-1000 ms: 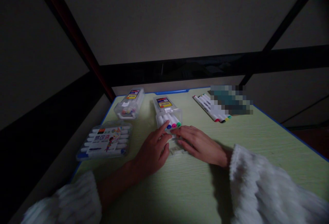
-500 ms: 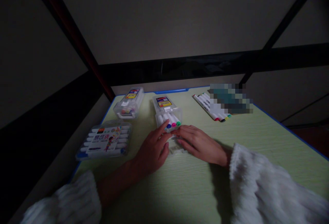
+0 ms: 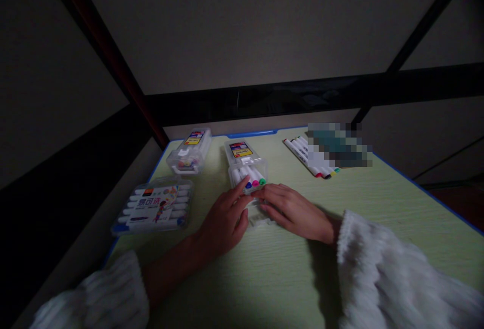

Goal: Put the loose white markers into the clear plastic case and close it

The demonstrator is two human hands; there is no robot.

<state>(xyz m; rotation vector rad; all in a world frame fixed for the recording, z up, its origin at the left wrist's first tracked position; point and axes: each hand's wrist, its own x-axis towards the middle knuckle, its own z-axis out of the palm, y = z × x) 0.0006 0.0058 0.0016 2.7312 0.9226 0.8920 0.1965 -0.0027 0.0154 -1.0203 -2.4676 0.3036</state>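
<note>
1. Two hands meet at the near end of a clear marker case [image 3: 242,155]. Taking their fingertips as the clock's centre and twelve as straight away from the person, the case lies at about twelve, on the counter [image 3: 378,218].
2. Its long axis runs roughly from twelve to six, its far end leaning slightly toward eleven. The open near end thus faces the hands, with the blue, pink and green ends of white markers [image 3: 247,174] showing there.
3. The left hand [image 3: 224,223] comes in from about seven, half-curled, its index finger stretched out to the blue marker end. It reaches farther onto the case than the other hand; whether that finger presses or only rests beside the marker, I cannot tell.
4. The right hand [image 3: 293,212] comes in from about four, fingers loosely bent and close together, the tips at the case's near lip. Whether it grips anything is hidden.
5. A clear plastic flap [image 3: 260,218] lies toward six, partly under the fingers; whether it joins the case cannot be made out.
6. Farther off, loose markers [image 3: 306,156] lie side by side near two, a second clear case [image 3: 194,150] near ten, and a flat marker pack [image 3: 157,205] near nine.
</note>
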